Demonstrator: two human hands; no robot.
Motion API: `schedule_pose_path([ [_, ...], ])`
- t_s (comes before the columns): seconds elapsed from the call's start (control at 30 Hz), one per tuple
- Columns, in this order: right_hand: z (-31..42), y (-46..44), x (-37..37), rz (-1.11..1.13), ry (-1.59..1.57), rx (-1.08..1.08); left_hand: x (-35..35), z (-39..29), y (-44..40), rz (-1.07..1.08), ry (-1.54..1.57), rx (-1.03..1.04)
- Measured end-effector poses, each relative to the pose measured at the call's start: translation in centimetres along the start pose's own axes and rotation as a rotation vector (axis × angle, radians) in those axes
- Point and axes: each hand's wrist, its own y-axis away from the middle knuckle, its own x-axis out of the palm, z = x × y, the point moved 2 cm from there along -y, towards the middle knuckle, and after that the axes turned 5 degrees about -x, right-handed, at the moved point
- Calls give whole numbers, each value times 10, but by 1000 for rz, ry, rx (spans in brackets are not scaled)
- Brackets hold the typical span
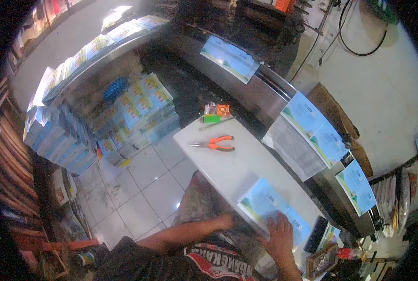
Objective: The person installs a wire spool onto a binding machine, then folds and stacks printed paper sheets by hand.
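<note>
My right hand [280, 237] lies flat with its fingers spread on a stack of light-blue printed booklets [261, 199] at the near end of the white bench [246, 161]. It touches the upper sheet near the bench's left edge. My left hand [224, 222] hovers beside that edge, over my lap; its fingers are blurred and partly hidden. Farther along the bench lie orange-handled pliers [213, 144], apart from both hands. Behind the pliers are a green box [212, 119] and an orange-and-white packet [223, 110].
Tall booklet stacks [145, 105] stand on the tiled floor [157, 192] at the left. A long metal machine rail [265, 96] runs along the bench's right, with blue printed sheets [307, 124] on it. A dark phone-like object [316, 234] and a wooden frame [322, 262] sit near my right hand.
</note>
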Motion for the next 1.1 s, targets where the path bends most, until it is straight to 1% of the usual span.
schedule_pose_path([
  [0.03,-2,4,3,0,0,-1,0,-1,2,25,19,-51],
  [0.07,-8,7,8,41,-110,14,19,23,-18,-49,-31,52],
  [0.1,-11,11,12,85,-221,30,33,39,-31,-81,-53,102],
  [0.13,-12,13,10,91,-222,33,45,55,-44,-114,-77,152],
  [0.2,-14,11,-2,118,-305,44,48,55,-51,-63,-37,235],
  [0.23,-17,9,-11,120,-302,42,52,56,-51,-64,-33,236],
  [0.3,-28,2,-35,210,-325,152,26,26,-26,-92,62,344],
  [0.33,-39,5,-44,-17,-338,153,18,17,-17,-94,64,341],
  [0.4,-74,1,-74,-22,-256,271,6,8,-6,-52,-52,180],
  [0.43,-111,5,-73,-109,-221,291,2,4,-2,-52,-53,179],
  [0.47,-137,10,-88,-167,-227,465,0,2,0,-30,-56,146],
  [0.5,-177,18,-91,-383,-299,568,-3,-1,1,-8,-59,113],
  [0.53,-227,29,-92,-604,-211,558,-8,-6,5,-11,-57,114],
  [0.57,-207,27,-134,-710,-128,584,-14,-11,11,14,-65,67],
  [0.6,-234,31,-137,-781,-1,628,-17,-14,14,41,-73,19],
  [0.63,-259,34,-139,-851,124,679,-20,-17,17,41,-74,18],
  [0.7,-306,33,-128,-1012,469,332,-23,-22,19,65,-82,5],
  [0.73,-318,30,-110,-958,366,374,-20,-19,15,63,-82,7],
  [0.77,-324,28,-91,-962,367,374,-12,-10,7,33,-65,33],
  [0.83,-337,24,-47,-637,58,619,-6,-1,1,2,-50,58],
  [0.87,-336,27,-30,-641,57,618,-8,-2,2,-1,-38,183],
  [0.9,-329,30,-18,-685,132,530,-12,-7,4,-6,-26,309],
  [0.93,-324,34,-8,-723,205,441,-13,-10,7,-6,-27,308],
  [0.97,-319,37,-2,-722,201,444,-23,-24,21,13,-15,208],
  [1.0,-314,40,3,-724,-107,570,-30,-31,30,33,-5,110],
  [1.03,-305,42,13,-691,-229,583,-31,-31,30,38,-8,109],
  [1.07,-295,44,24,-658,-348,603,-30,-30,29,97,7,53],
  [1.1,-255,36,15,-551,-223,581,-29,-33,24,155,17,7],
])
